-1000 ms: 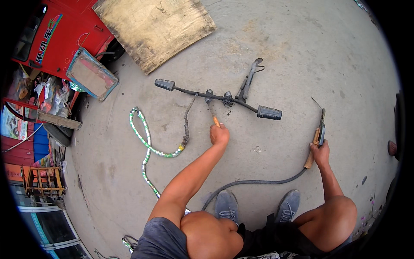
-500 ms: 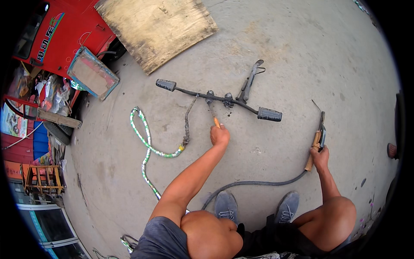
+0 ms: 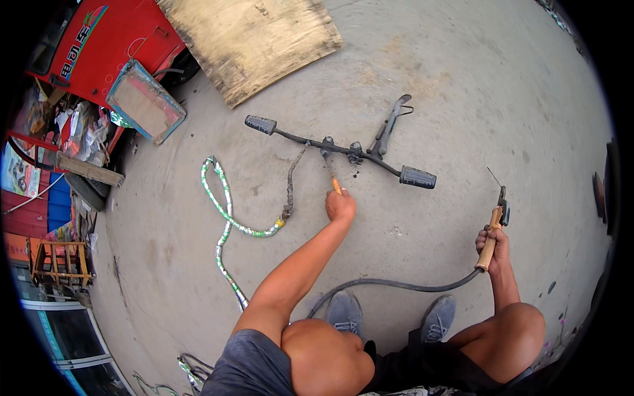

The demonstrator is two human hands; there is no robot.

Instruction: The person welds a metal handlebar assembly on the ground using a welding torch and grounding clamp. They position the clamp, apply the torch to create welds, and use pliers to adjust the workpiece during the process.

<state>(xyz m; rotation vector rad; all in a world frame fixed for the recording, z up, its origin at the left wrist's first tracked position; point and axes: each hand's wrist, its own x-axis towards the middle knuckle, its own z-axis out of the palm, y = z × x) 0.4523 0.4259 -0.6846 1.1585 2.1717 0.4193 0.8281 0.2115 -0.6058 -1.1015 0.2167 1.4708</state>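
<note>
My left hand (image 3: 341,206) is closed round the orange handle of a slim tool (image 3: 337,186). The tool's grey far end reaches the middle of a black motorcycle footrest bar (image 3: 300,140); its exact kind cannot be made out. Rubber pegs cap both ends of the bar, and a side stand (image 3: 389,125) juts from it. Off to the right, my right hand (image 3: 496,243) grips the tan handle of a welding electrode holder (image 3: 489,254), raised above the ground. A thin rod (image 3: 493,176) sticks out of its jaws, apart from the bar.
A cable wrapped in green and white foil (image 3: 221,244) loops on the left, its dark end running to the bar. The holder's black cable (image 3: 389,282) curves past my shoes (image 3: 438,318). Farther off are a plywood board (image 3: 264,46), a red vehicle (image 3: 112,53) and a framed panel (image 3: 146,102).
My right hand has turned and shifted slightly right with the electrode holder, so its fingers now show. My left hand keeps hold of the orange-handled tool at the bar. The view has shifted a little.
</note>
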